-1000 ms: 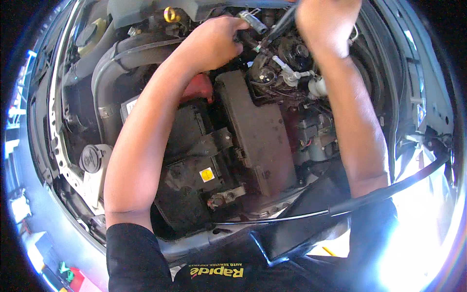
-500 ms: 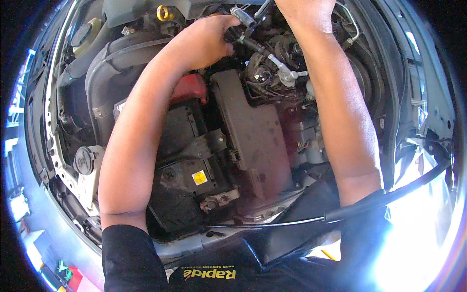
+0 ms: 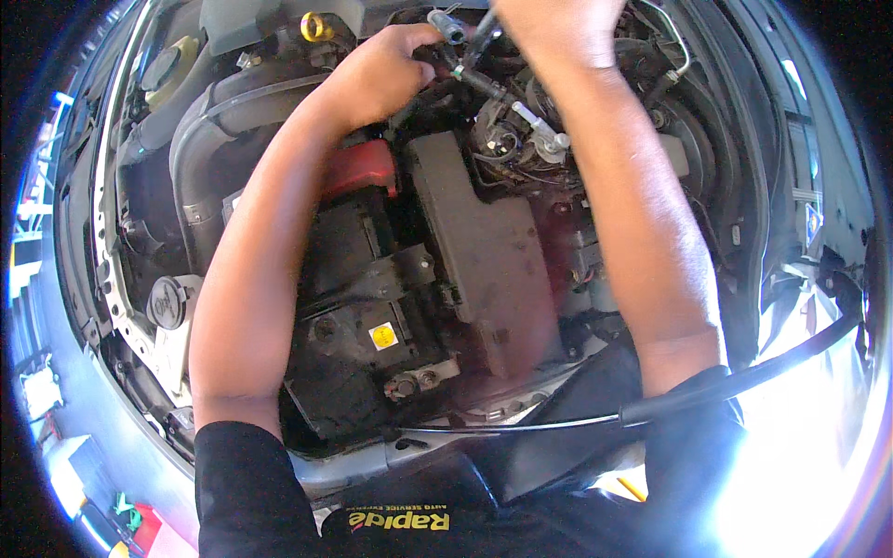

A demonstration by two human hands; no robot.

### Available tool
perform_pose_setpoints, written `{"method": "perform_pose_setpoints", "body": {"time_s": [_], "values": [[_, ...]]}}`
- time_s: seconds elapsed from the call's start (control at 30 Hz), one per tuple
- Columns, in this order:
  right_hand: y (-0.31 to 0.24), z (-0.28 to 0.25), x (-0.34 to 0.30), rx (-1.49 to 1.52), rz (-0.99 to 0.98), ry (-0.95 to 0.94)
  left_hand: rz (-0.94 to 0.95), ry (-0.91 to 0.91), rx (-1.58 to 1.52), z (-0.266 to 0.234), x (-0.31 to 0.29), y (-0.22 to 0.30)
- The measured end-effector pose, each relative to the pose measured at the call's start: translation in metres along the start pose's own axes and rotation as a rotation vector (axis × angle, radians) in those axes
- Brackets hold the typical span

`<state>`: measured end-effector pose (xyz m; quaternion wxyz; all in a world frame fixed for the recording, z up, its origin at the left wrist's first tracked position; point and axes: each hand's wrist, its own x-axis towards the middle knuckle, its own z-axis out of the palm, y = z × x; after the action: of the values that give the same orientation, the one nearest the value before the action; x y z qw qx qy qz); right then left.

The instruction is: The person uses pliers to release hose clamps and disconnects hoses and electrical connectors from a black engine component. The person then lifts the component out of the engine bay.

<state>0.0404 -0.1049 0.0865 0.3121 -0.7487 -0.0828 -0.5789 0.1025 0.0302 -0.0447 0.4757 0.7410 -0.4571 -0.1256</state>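
Observation:
In the open engine bay, my left hand [image 3: 379, 78] has curled fingers at the end of a short grey hose [image 3: 447, 27], seemingly gripping it. Close by on the right, my right hand [image 3: 565, 30] is bent over a dark, bar-like piece [image 3: 482, 35] that runs down from its fingers. The upper picture edge cuts off the right fingertips, so its grip is partly hidden. Below and between both hands lies a thin dark pipe [image 3: 486, 87]. It leads towards a pale grey plastic fitting [image 3: 539, 126].
A black battery [image 3: 339, 372] and red cover [image 3: 361, 169] lie beneath my left forearm. Beside them is a long dark cover [image 3: 493, 270]. A black-sleeved cable [image 3: 726, 383] crosses in front of my right arm. A yellow loop handle [image 3: 316, 28] stands at the far left.
Both hands have shifted slightly left, and the grey hose end has moved left and turned with them. More of the grey plastic fitting's surroundings shows beside my right wrist.

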Motion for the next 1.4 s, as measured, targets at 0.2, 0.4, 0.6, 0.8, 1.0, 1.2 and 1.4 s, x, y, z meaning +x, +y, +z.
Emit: {"method": "perform_pose_setpoints", "body": {"time_s": [0.2,0.4,0.6,0.8,1.0,1.2,1.4], "values": [[0.038,-0.018,0.004,-0.066,0.198,-0.023,-0.041,-0.008,-0.072,0.002,0.0,0.0],[0.027,-0.041,0.023,0.316,0.772,-0.295,-0.143,-0.021,-0.231,0.002,0.0,0.012],[0.027,-0.067,0.029,0.347,1.052,-0.225,-0.256,-0.044,-0.481,0.005,-0.003,0.026],[0.047,-0.064,0.02,0.326,0.952,-0.296,-0.292,-0.026,-0.462,0.01,0.0,0.022],[0.027,-0.059,0.02,0.256,0.954,-0.372,-0.266,-0.036,-0.485,0.01,0.0,0.017],[-0.003,-0.054,0.019,0.226,1.076,-0.445,-0.266,-0.014,-0.486,0.011,0.0,0.019],[-0.001,-0.056,0.01,0.13,1.072,-0.471,-0.276,0.001,-0.519,0.011,-0.001,0.022]]}}
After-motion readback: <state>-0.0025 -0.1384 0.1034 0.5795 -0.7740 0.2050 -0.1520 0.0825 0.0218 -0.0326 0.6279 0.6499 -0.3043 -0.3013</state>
